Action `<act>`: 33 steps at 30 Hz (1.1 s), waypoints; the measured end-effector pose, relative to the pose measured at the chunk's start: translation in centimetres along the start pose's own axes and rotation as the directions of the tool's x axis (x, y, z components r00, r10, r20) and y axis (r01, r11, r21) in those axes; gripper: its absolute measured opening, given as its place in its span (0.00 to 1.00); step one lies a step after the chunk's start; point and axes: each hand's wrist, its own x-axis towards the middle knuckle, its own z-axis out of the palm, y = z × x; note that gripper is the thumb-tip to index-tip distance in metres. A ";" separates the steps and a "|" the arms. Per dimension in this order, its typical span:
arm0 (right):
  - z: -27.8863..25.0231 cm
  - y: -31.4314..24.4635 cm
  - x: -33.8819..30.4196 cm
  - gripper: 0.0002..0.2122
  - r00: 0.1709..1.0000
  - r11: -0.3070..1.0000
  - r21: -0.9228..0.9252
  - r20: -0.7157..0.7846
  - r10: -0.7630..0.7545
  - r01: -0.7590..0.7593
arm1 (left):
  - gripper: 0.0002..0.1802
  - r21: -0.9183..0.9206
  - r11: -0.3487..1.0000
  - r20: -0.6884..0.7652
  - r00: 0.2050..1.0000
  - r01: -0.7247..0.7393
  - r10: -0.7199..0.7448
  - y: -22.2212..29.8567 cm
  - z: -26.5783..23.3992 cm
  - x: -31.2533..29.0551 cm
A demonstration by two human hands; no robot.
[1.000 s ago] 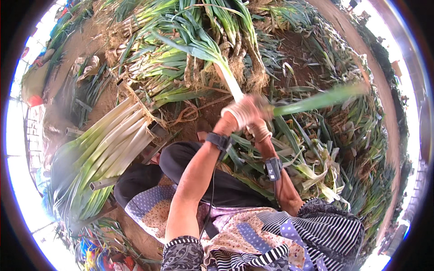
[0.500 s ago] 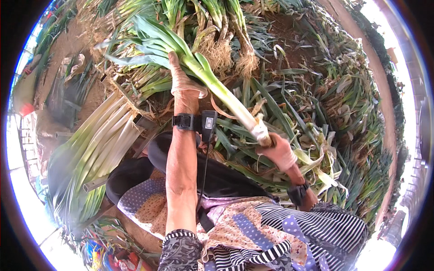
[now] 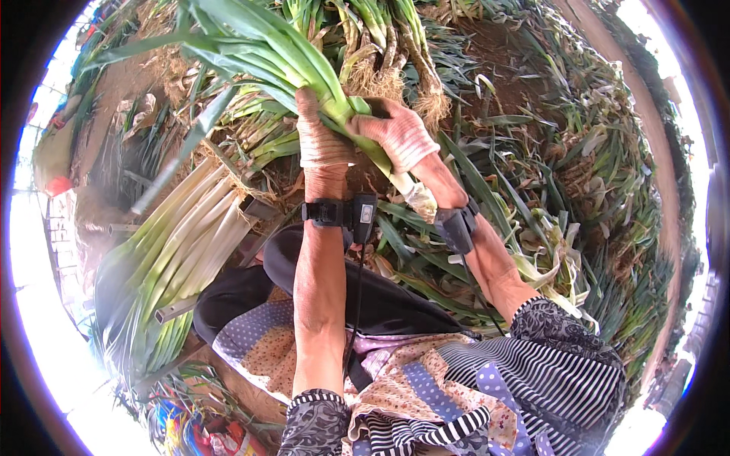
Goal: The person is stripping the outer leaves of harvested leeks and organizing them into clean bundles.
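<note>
Gripping a leek (image 3: 296,57) with left hand (image 3: 323,140) where the leaves (image 3: 228,38) fan out and, nearer the root end (image 3: 420,199), right hand (image 3: 394,138). Held above leaf-strewn ground (image 3: 490,72), slanting lengthwise from far-left leaves to near-right root end.

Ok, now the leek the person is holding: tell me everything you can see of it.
The leek has long, flat, blue-green leaves fanning to the upper left, some cut off by the picture's edge, one drooping lower left. They narrow into a bright green, smooth-looking stalk and a whitish base end. It slants down to the right, gripped by the left hand near the leaves and the right hand farther down.
</note>
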 end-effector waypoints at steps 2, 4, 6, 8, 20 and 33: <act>0.1 0.4 0.1 0.17 0.994 0.985 0.132 0.037 0.104 -0.108 | 0.37 0.004 1.000 -0.037 0.999 -0.026 0.026 -0.1 -0.1 -0.1; 0.3 1.0 -0.2 0.12 0.970 0.935 0.258 0.078 0.230 -0.242 | 0.37 0.041 0.999 -0.063 0.998 0.007 -0.004 0.2 -0.3 -0.7; -0.5 2.8 0.0 0.09 0.892 0.859 0.281 -0.019 0.451 -0.428 | 0.34 -0.067 0.992 0.067 0.993 0.106 -0.101 0.4 0.2 -1.1; -2.7 8.4 -0.2 0.08 0.850 0.749 -0.404 -0.211 0.483 -0.526 | 0.37 0.086 0.988 -0.030 0.991 -0.126 0.129 1.0 0.4 -0.9; -22.5 20.3 -22.4 0.20 0.518 -0.034 -0.716 -0.535 0.667 -0.697 | 0.35 -0.027 0.996 -0.017 0.996 -0.082 0.082 1.7 -0.6 -0.3; -2.3 -0.7 -0.8 0.34 0.995 0.881 -0.473 0.080 0.055 -0.010 | 0.19 -0.026 1.000 -0.008 1.000 -0.001 0.001 0.9 0.4 -0.7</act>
